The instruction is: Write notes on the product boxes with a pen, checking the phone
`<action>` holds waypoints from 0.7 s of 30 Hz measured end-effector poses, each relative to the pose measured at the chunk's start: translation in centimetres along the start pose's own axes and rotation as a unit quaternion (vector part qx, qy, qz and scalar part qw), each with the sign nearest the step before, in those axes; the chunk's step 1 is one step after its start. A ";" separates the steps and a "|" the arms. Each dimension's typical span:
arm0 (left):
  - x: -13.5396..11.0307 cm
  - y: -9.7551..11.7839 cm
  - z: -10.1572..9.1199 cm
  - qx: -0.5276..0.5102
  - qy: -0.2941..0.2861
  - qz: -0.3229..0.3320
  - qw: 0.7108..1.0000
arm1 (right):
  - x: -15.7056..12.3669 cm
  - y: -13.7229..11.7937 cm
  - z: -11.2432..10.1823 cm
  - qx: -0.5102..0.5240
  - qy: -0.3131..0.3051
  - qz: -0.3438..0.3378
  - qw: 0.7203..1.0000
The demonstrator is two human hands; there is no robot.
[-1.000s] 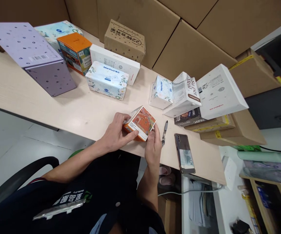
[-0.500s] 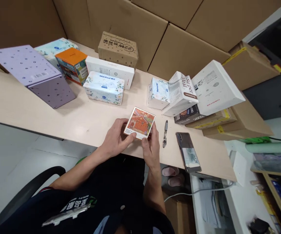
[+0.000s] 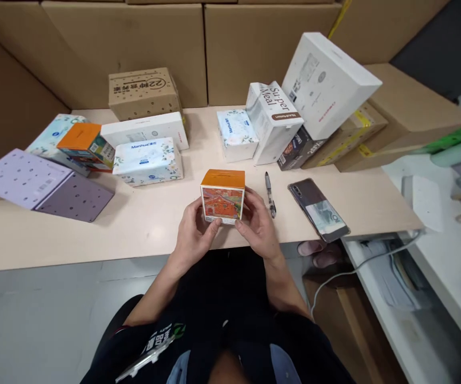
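A small orange box with a red house picture on its near face sits between my two hands, close to the table's front edge. My left hand grips its left side, the thumb at the lower front corner. On the right side my right hand holds it the same way, thumb on the bottom edge. The orange top shows, while most fingers are hidden beside and behind the box. Just right of my right hand lies a pen, and further right a phone with a banknote under its clear case.
Left on the table stand a purple box, another orange box, tissue packs and a brown carton. Right stand a white Super Meal box, a large white box and cartons. Cardboard panels line the back.
The box has tipped so its orange top and picture face now both show; earlier mainly the picture face was seen. Both hands still hold it. The head view has turned and levelled.
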State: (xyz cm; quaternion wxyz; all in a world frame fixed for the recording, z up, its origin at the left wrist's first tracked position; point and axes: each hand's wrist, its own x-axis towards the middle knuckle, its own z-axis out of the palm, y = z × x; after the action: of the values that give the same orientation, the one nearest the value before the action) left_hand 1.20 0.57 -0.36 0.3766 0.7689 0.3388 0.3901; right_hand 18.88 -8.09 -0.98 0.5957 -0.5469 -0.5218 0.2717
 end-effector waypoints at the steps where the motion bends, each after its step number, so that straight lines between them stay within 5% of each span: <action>1: 0.0 -0.1 0.0 0.008 0.002 0.003 1.000 | 0.0 0.0 -0.1 0.009 0.009 -0.009 1.000; 11: 0.0 0.0 0.0 0.061 0.028 0.008 0.998 | -0.2 -0.1 0.3 -0.051 0.022 -0.020 0.998; 16: 0.3 0.4 0.0 -0.041 -0.005 0.019 0.999 | -0.1 -0.4 0.5 -0.055 0.012 -0.021 0.998; 21: 0.3 0.1 0.3 -0.112 -0.006 0.008 0.994 | -0.3 -0.6 0.4 -0.074 0.032 -0.097 0.992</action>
State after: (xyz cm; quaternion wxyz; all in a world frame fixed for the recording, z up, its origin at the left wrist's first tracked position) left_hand 1.66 0.63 -0.30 0.4589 0.7271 0.2843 0.4241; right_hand 18.29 -8.38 -0.54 0.5936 -0.5443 -0.5718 0.1560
